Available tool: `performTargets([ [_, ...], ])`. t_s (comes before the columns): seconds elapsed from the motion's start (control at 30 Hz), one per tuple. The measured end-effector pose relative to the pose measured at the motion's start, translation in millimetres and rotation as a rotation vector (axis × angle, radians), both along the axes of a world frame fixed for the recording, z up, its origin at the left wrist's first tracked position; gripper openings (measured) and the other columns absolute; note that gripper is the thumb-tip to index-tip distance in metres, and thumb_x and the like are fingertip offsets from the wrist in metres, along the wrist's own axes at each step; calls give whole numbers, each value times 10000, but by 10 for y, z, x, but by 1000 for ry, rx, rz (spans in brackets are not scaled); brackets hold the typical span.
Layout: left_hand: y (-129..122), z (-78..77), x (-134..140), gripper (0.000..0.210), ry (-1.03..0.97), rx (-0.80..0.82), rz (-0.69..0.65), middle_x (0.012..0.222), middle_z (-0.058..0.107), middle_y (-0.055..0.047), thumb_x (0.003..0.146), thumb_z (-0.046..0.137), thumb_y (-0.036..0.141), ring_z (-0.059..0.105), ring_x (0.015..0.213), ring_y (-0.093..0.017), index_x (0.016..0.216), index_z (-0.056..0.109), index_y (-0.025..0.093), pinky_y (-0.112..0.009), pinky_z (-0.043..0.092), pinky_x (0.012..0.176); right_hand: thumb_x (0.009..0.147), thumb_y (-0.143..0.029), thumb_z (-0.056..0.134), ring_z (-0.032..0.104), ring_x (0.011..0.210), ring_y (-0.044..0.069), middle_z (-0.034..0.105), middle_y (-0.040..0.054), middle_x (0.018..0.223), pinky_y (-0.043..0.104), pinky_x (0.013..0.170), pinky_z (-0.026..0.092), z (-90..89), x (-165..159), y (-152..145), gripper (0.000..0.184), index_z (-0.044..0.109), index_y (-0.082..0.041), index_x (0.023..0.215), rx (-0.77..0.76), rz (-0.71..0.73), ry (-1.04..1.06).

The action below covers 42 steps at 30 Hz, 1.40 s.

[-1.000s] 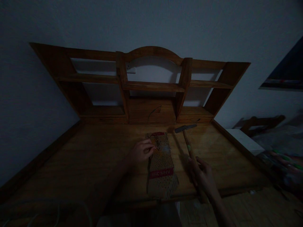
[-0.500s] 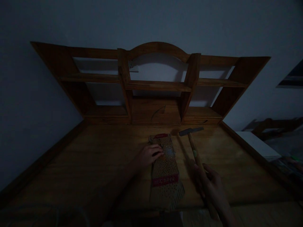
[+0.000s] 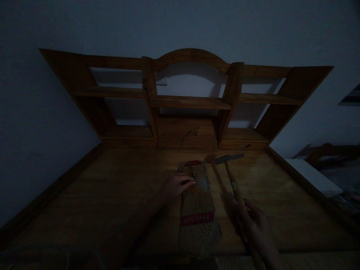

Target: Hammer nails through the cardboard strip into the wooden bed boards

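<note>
My right hand [image 3: 254, 225] is wrapped round the wooden handle of a hammer [image 3: 233, 176], whose dark metal head is raised to the right of a flattened cardboard piece [image 3: 198, 202]. Dark holes or dots cover the cardboard, and two red printed bands cross it. Over its upper left part, my left hand [image 3: 180, 183] has thumb and fingertips pinched together. Whatever sits between those fingertips is too small and dim to make out. Just right of them a pale shiny patch shows on the cardboard.
A wooden desk [image 3: 126, 180] lies under everything, with a raised rim at its sides. Along its back stands a wooden shelf unit [image 3: 191, 102] with cubbies and drawers. A white surface [image 3: 312, 176] is beyond the right edge. The room is dim.
The view has shifted slightly. My left hand stays pinched over the cardboard, and the hammer is still held up at the right, in nearly the same place.
</note>
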<state>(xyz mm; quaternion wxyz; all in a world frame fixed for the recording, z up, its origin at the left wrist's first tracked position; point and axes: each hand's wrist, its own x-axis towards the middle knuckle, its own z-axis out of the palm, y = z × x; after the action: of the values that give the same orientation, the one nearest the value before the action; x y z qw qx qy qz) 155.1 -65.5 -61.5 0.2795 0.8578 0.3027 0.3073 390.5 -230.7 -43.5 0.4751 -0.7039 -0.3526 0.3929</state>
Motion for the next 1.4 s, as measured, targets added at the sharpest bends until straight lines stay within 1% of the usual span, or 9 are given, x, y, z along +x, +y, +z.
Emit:
performTargets([
  [0.37, 65, -111, 26, 208, -95, 66, -53, 896, 668, -50, 881, 564, 330, 624, 822, -138, 894, 717, 191, -250, 499, 747, 793, -597, 566, 467, 380, 118, 506, -37, 495, 199, 333, 362, 38, -3, -2, 397, 549, -201, 801, -4, 8, -8],
  [0.57, 46, -62, 25, 170, -77, 100, -70, 882, 643, -44, 856, 599, 291, 612, 803, -133, 846, 736, 192, -239, 487, 714, 801, -633, 525, 474, 385, 135, 480, -42, 470, 197, 320, 345, -27, 3, -24, 431, 554, -203, 800, 32, 2, -67],
  [0.63, 38, -50, 26, 159, -71, 81, -67, 863, 643, -36, 849, 608, 280, 610, 788, -128, 827, 740, 193, -228, 479, 692, 799, -636, 523, 491, 398, 148, 484, -42, 470, 206, 336, 366, 31, -8, -77, 443, 583, -203, 874, 35, -5, -80],
  [0.73, 30, -51, 26, 156, -86, 53, -46, 848, 638, -24, 847, 614, 280, 606, 782, -121, 813, 740, 196, -218, 469, 680, 765, -611, 581, 550, 453, 179, 569, -11, 525, 231, 385, 422, 182, -15, -200, 452, 623, -207, 963, 51, 33, -194],
  [0.87, 22, -54, 20, 156, -103, 45, -42, 835, 631, -19, 845, 616, 280, 602, 773, -120, 804, 739, 193, -219, 457, 674, 743, -538, 644, 625, 541, 223, 658, 29, 613, 258, 467, 474, 358, -20, -370, 387, 665, -228, 974, 78, 144, -403],
  [1.0, 13, -69, 21, 160, -118, 63, -34, 816, 625, -23, 840, 618, 284, 596, 772, -132, 792, 740, 192, -226, 456, 660, 722, -514, 673, 662, 578, 260, 704, 62, 667, 280, 483, 488, 441, -68, -471, 379, 690, -248, 992, 70, 188, -506],
  [1.13, 16, -94, 32, 162, -177, 56, -10, 821, 632, -24, 839, 617, 299, 599, 774, -134, 808, 733, 192, -226, 460, 662, 733, -558, 640, 657, 513, 250, 698, 50, 609, 291, 476, 505, 538, -185, -522, 395, 688, -235, 955, 61, 231, -519],
  [1.27, 31, -88, 30, 189, -288, 29, 85, 844, 640, -34, 859, 589, 314, 608, 782, -130, 809, 709, 176, -223, 474, 692, 812, -570, 545, 651, 486, 200, 714, 41, 652, 245, 456, 495, 649, -312, -573, 426, 656, -194, 978, 88, 175, -502],
  [1.4, 35, -79, 13, 200, -334, 29, 128, 847, 649, -37, 854, 595, 342, 614, 773, -132, 821, 711, 183, -218, 479, 671, 817, -594, 525, 661, 523, 190, 715, 29, 678, 217, 434, 471, 673, -310, -616, 429, 645, -201, 939, 67, 144, -488],
])
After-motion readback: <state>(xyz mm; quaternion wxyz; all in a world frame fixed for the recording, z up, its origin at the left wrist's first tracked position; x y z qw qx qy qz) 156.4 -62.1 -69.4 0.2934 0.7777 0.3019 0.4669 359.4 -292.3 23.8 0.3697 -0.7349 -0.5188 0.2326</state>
